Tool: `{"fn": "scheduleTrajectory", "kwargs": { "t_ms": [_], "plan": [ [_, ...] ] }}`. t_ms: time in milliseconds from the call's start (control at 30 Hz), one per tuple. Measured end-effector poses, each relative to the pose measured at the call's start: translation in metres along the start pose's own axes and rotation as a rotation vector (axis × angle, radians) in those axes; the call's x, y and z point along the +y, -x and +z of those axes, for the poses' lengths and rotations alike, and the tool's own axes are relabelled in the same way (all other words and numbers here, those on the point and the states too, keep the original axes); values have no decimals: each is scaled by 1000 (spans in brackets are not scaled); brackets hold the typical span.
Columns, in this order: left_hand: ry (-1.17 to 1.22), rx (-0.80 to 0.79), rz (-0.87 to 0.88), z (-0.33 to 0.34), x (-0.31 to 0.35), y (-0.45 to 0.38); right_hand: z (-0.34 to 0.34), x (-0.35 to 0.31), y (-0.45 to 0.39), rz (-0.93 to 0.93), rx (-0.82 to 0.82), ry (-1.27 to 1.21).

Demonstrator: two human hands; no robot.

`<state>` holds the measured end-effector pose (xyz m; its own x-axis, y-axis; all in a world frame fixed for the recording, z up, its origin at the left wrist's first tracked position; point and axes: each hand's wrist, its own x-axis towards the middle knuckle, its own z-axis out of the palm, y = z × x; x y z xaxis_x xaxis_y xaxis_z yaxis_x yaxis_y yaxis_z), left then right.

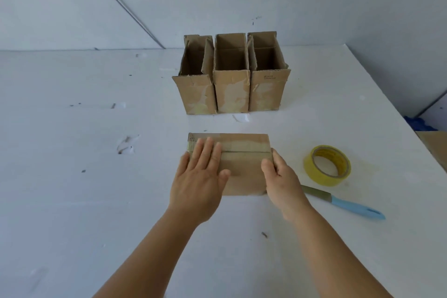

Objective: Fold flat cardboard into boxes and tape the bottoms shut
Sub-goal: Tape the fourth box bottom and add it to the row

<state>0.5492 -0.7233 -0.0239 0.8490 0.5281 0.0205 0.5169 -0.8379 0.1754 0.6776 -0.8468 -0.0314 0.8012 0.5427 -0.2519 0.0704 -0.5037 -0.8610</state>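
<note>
Left hand point(202, 172) spread flat on the light, stiff upturned box point(244, 167), right hand point(281, 176) gripping its right edge; flaps likely springy.

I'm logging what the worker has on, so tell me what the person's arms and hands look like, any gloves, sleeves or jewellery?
Both hands are bare: no gloves on the left hand or the right hand. No rings, watch or bracelets show. Both forearms are uncovered down to the bottom edge of the picture, so no sleeve is visible. Fingernails look short and unpainted.
</note>
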Motion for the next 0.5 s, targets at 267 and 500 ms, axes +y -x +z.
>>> {"fn": "scheduleTrajectory", "kwargs": {
  "t_ms": [267, 500],
  "plan": [
    [745, 94, -388, -2, -15, 0, -4, -1, 5, 79, -81, -106],
    [911, -39, -482, -11, -24, 2, -13, -15, 12, 206, -177, -91]
  ]
}}
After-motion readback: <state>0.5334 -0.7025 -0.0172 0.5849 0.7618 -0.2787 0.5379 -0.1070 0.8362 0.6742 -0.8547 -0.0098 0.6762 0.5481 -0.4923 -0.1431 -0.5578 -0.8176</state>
